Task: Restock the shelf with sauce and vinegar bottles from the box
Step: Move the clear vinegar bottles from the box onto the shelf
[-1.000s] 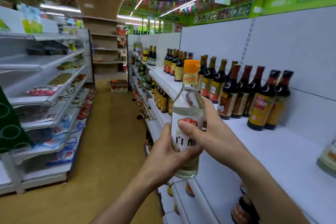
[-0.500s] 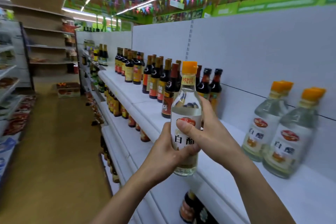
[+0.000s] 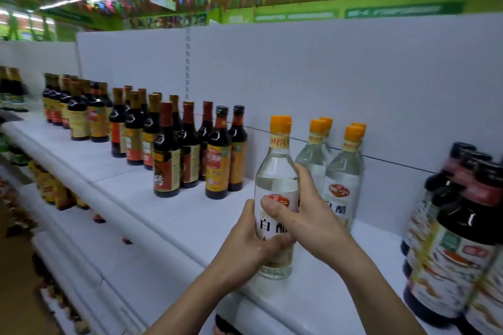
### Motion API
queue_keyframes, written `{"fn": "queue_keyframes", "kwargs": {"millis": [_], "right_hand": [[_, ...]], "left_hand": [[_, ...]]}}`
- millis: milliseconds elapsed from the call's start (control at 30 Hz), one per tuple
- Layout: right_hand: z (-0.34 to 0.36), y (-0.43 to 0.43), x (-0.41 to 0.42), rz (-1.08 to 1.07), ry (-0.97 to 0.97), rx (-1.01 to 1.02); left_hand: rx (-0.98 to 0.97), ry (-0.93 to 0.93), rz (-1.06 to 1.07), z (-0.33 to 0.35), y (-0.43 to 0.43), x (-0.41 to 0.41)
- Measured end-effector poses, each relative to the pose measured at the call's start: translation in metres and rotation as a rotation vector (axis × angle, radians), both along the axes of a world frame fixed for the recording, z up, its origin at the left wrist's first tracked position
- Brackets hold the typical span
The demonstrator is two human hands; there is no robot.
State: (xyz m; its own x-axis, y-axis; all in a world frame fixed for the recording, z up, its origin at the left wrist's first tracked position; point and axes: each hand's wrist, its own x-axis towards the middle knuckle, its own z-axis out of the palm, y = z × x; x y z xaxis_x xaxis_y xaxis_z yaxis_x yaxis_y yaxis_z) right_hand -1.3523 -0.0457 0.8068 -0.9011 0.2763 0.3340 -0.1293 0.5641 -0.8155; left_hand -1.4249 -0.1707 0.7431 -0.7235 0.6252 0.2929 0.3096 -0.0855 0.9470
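I hold a clear white-vinegar bottle [image 3: 275, 171] with an orange cap upright over the front part of the white top shelf [image 3: 190, 212]. My left hand [image 3: 245, 247] grips its lower body from the left. My right hand [image 3: 307, 215] wraps the label from the right, thumb across the front. Whether the bottle's base touches the shelf I cannot tell. Several matching vinegar bottles [image 3: 343, 185] stand just behind it near the back panel. The box is out of view.
Dark sauce bottles [image 3: 190, 149] stand in rows to the left on the same shelf. Large dark bottles [image 3: 451, 247] crowd the right edge. Lower shelves [image 3: 89, 258] with more bottles run below left. A white back panel [image 3: 326, 84] closes the shelf behind.
My view has swung right along the shelf. The held bottle has come from the dark sauce bottles to just in front of the other vinegar bottles, both hands keeping their grip.
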Motion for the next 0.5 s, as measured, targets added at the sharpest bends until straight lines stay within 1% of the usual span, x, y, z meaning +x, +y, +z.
{"fn": "queue_keyframes", "kwargs": {"millis": [300, 500], "right_hand": [[-0.017, 0.013, 0.002, -0.202, 0.010, -0.057], [-0.023, 0.013, 0.004, -0.287, 0.037, -0.076]], "left_hand": [[-0.032, -0.031, -0.211, -0.011, 0.028, -0.022], [-0.035, -0.012, -0.287, -0.012, 0.036, -0.030]]}}
